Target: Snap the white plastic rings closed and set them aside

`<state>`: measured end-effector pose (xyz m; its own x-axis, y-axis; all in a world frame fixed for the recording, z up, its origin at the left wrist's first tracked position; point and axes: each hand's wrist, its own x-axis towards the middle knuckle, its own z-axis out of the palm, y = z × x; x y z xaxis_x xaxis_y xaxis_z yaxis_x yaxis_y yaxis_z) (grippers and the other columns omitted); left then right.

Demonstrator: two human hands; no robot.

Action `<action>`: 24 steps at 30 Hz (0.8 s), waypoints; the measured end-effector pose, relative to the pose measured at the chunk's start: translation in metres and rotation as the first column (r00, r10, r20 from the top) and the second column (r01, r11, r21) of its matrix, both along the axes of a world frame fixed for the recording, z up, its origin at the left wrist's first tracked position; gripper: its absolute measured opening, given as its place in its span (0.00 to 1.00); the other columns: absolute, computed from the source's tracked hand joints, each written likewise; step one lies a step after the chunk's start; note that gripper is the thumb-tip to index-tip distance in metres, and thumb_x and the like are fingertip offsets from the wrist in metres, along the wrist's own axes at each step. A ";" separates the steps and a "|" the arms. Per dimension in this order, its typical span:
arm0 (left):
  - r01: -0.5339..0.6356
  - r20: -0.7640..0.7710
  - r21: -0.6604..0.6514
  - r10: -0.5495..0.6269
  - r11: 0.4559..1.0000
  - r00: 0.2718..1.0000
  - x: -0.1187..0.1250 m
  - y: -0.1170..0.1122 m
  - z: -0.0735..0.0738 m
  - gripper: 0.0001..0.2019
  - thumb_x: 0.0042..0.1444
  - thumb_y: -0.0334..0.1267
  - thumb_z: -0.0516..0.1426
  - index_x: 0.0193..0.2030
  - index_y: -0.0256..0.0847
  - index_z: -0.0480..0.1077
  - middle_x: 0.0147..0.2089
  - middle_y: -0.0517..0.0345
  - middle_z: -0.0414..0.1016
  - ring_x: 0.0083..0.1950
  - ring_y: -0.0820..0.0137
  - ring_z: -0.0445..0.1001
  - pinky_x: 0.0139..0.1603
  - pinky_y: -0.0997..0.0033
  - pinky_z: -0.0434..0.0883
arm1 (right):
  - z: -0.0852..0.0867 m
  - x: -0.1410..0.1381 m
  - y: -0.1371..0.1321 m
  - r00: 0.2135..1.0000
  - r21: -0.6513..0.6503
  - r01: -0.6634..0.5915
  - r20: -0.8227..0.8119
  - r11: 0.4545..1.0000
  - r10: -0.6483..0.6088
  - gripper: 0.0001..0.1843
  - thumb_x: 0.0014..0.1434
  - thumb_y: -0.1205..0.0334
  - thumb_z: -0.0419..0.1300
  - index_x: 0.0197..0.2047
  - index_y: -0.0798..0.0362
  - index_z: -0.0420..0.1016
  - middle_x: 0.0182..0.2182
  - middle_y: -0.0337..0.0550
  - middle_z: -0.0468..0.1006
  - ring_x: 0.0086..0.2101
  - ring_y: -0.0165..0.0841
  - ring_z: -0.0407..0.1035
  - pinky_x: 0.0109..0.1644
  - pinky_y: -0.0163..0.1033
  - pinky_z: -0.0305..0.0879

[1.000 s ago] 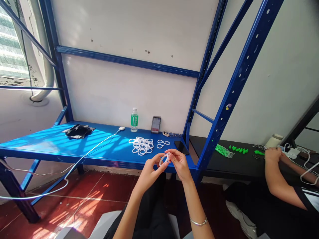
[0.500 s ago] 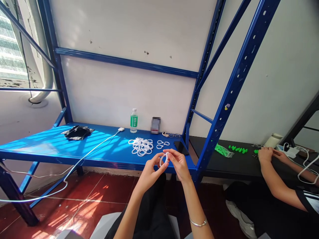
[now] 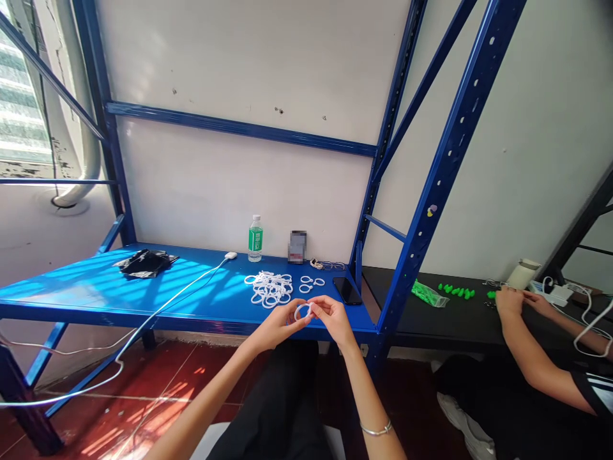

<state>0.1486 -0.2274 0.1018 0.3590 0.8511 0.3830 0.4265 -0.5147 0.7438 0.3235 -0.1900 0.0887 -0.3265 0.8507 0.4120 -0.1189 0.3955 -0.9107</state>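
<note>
A white plastic ring (image 3: pixel 296 311) is held between my two hands just over the table's front edge. My left hand (image 3: pixel 276 327) pinches it from the left with thumb and fingers. On its other side, the fingertips of my right hand (image 3: pixel 332 318) close on the ring's right part, hiding some of it. Beyond my hands lies a pile of white rings (image 3: pixel 271 289), each seemingly with a small tab. A small group of similar white rings (image 3: pixel 306 280) sits apart, to the right of the pile.
On the blue table (image 3: pixel 201 294) are a water bottle (image 3: pixel 255 239), a black phone (image 3: pixel 347 291), eyeglasses (image 3: pixel 330 265), a black plastic bag (image 3: pixel 146 262) and a white cable (image 3: pixel 177 294). A blue post (image 3: pixel 450 160) rises at right. Beyond it, a co-worker's hands (image 3: pixel 510 300) work near green pieces (image 3: pixel 457 291).
Both hands have moved slightly left and down with the ring, which is now tilted flatter. The view has shifted a little. The pile looks the same.
</note>
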 end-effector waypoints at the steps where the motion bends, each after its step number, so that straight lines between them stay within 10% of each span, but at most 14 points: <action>1: 0.012 -0.022 -0.012 -0.012 1.000 1.000 -0.005 0.008 -0.003 0.24 0.57 0.54 0.52 0.54 0.42 0.65 0.31 0.61 0.70 0.31 0.71 0.67 0.31 0.75 0.64 | -0.007 -0.003 0.006 1.000 0.003 0.010 -0.002 1.000 -0.010 0.15 0.53 0.50 0.64 0.38 0.54 0.77 0.29 0.42 0.78 0.30 0.33 0.72 0.37 0.36 0.68; 8: -0.029 0.068 -0.172 0.042 0.985 0.997 -0.015 0.086 -0.047 0.29 0.48 0.59 0.57 0.46 0.34 0.71 0.33 0.54 0.73 0.35 0.66 0.70 0.33 0.71 0.66 | -0.069 -0.028 0.077 0.985 -0.123 0.140 -0.087 0.983 -0.151 0.26 0.43 0.42 0.67 0.34 0.58 0.77 0.25 0.44 0.77 0.27 0.34 0.71 0.33 0.36 0.65; 15: -0.146 0.198 -0.260 0.201 0.954 0.959 0.006 0.121 -0.073 0.29 0.51 0.56 0.56 0.50 0.32 0.67 0.36 0.49 0.75 0.40 0.62 0.73 0.39 0.67 0.70 | -0.085 -0.021 0.114 0.966 -0.244 0.197 -0.119 0.950 -0.231 0.28 0.37 0.41 0.68 0.32 0.59 0.76 0.22 0.43 0.76 0.25 0.32 0.70 0.31 0.34 0.63; 19: -0.299 0.200 0.088 0.277 0.950 0.940 0.014 0.098 -0.027 0.22 0.54 0.48 0.56 0.53 0.38 0.66 0.53 0.44 0.69 0.53 0.59 0.68 0.48 0.61 0.70 | -0.090 -0.015 0.119 0.930 -0.269 0.182 -0.264 0.946 -0.254 0.27 0.37 0.42 0.69 0.32 0.57 0.75 0.24 0.41 0.76 0.26 0.31 0.69 0.31 0.34 0.64; 24: -0.123 0.298 0.459 -0.022 0.880 0.954 0.006 -0.010 0.101 0.28 0.55 0.47 0.56 0.62 0.44 0.57 0.62 0.47 0.62 0.62 0.57 0.62 0.53 0.59 0.70 | -0.096 -0.015 0.121 0.925 -0.257 0.202 -0.267 0.945 -0.271 0.26 0.37 0.43 0.70 0.31 0.57 0.75 0.23 0.40 0.75 0.25 0.30 0.69 0.31 0.35 0.65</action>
<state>0.1550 -0.2370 0.2026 0.1333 0.5593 0.8182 0.2678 -0.8152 0.5136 0.3083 -0.0693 -0.0076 0.0031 0.9679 0.2513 -0.3234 0.2388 -0.9156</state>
